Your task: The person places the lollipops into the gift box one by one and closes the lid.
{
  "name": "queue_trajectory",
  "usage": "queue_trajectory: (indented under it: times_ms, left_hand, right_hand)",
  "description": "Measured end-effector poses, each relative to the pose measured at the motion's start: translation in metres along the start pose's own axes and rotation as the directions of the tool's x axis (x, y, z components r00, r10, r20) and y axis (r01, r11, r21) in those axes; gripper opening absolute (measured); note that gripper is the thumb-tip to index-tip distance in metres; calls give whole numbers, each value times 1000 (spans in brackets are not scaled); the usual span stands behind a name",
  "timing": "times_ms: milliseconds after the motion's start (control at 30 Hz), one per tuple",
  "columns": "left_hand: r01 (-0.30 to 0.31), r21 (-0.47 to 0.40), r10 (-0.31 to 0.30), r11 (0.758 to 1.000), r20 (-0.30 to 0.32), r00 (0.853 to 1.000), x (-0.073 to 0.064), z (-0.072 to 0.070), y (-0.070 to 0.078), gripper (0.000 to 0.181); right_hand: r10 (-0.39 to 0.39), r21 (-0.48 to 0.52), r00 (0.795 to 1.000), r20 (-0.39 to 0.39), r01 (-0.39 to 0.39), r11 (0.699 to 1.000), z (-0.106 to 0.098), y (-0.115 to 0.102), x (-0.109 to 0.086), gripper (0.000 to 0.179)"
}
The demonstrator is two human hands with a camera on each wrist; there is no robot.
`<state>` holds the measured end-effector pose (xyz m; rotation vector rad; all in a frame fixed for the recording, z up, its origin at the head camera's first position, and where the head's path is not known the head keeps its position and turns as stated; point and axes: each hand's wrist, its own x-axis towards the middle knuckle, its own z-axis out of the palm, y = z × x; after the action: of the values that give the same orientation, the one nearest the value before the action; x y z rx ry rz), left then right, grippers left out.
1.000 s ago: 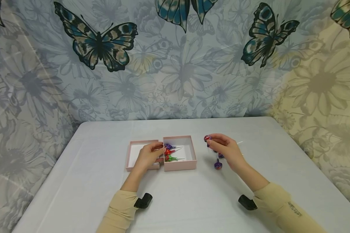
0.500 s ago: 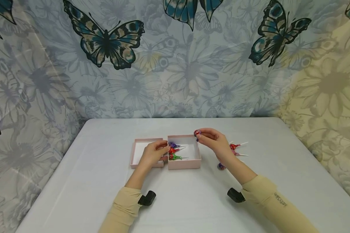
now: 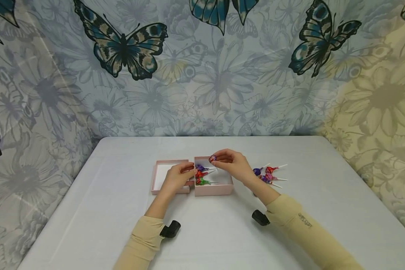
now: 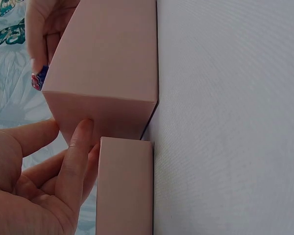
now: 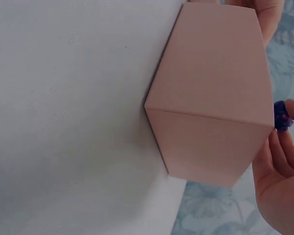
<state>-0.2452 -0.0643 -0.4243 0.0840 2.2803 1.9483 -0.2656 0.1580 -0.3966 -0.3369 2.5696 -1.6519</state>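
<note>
My right hand (image 3: 234, 163) pinches a lollipop (image 3: 212, 159) with a red and purple wrapper over the back of the pink open box (image 3: 213, 191). Inside that box, near its left wall, lie a purple lollipop (image 3: 200, 167), a red one (image 3: 200, 174) and a green one (image 3: 201, 182), sticks pointing right. The left hand (image 3: 178, 177) reaches across the shallow pink lid (image 3: 154, 180), its fingertips touching the box's left wall. In the left wrist view, one fingertip (image 4: 85, 128) rests against the outer wall. From the right wrist view, the box wall (image 5: 210, 63) hides the contents.
Right of the box, several wrapped lollipops (image 3: 266, 175) lie grouped on the white-covered table (image 3: 202, 232). The right forearm partly covers one of them. A flower and butterfly patterned cloth (image 3: 219, 86) hangs behind the table.
My right hand has carried the lollipop leftward from the loose group to over the box. The left hand keeps its place at the box wall. The head view has shifted slightly.
</note>
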Motion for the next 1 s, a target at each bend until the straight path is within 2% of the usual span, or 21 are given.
queue_trajectory:
  times_ms: [100, 200, 300, 433, 533, 633, 733, 1000]
  left_hand:
    - [-2, 1, 2, 1000, -1, 1000, 0, -1, -1, 41]
    - [1, 6, -1, 1000, -5, 1000, 0, -1, -1, 40]
    - [5, 4, -5, 1000, -5, 1000, 1, -1, -1, 41]
    - [3, -8, -3, 1000, -1, 1000, 1, -1, -1, 41]
    - [2, -22, -2, 1000, 3, 1000, 2, 0, -1, 40]
    - [0, -19, 0, 1000, 6, 1000, 2, 0, -1, 41]
    - [-4, -13, 4, 1000, 8, 1000, 2, 0, -1, 41]
    - [-11, -11, 11, 1000, 6, 1000, 2, -2, -1, 40]
  right_hand:
    - [-46, -123, 999, 28, 49, 991, 4, 0, 3, 29]
    - [-126, -233, 989, 84, 142, 962, 8, 0, 7, 26]
    - [-207, -321, 968, 142, 243, 915, 11, 0, 10, 25]
    - [-274, -445, 941, 200, 336, 830, 17, 2, 15, 23]
    - [-291, -529, 929, 230, 370, 763, 20, 3, 18, 23]
    - [-283, -577, 927, 246, 374, 726, 23, 4, 19, 24]
    - [-272, -599, 929, 252, 371, 710, 25, 4, 21, 24]
    - [-235, -610, 935, 265, 352, 710, 30, 4, 25, 25]
